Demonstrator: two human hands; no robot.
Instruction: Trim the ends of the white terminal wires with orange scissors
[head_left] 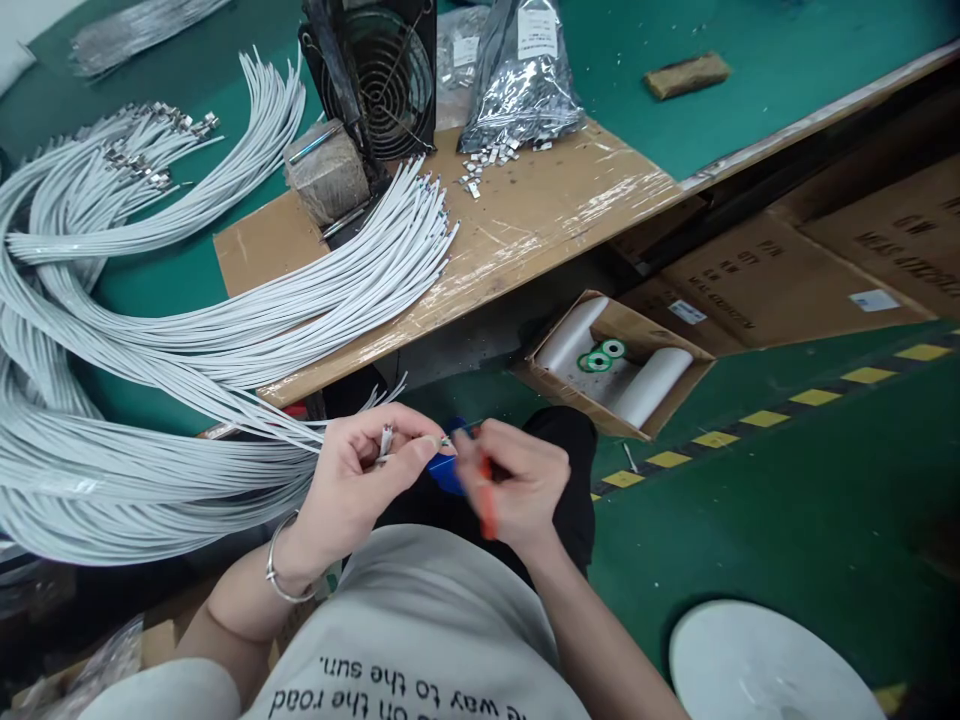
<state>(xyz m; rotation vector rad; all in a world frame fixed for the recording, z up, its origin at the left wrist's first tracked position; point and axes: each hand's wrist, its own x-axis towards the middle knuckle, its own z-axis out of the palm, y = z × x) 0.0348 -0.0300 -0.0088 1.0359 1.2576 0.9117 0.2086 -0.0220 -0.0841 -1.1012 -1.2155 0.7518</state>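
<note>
My left hand [375, 465] is closed in a pinch on the end of a white cable, with small coloured wire tips between thumb and forefinger. A metal-tipped white cable end [386, 440] pokes up inside its curled fingers. Close beside it, my right hand [521, 480] is wrapped round an orange-handled hand tool [488, 500]. Motion smears the tool, and I cannot make out its kind. Something blue [447, 474] shows between the hands. From the left, a large bundle of white cables [172, 480] runs up to my left hand.
More white cables [360, 280] lie across cardboard [555, 190] on the green table. A fan [382, 85], a wrapped block [328, 175], a bag of small metal parts [521, 80] and loose connectors [491, 158] stand behind. An open box [540, 375] and a white stool [765, 665] are at right.
</note>
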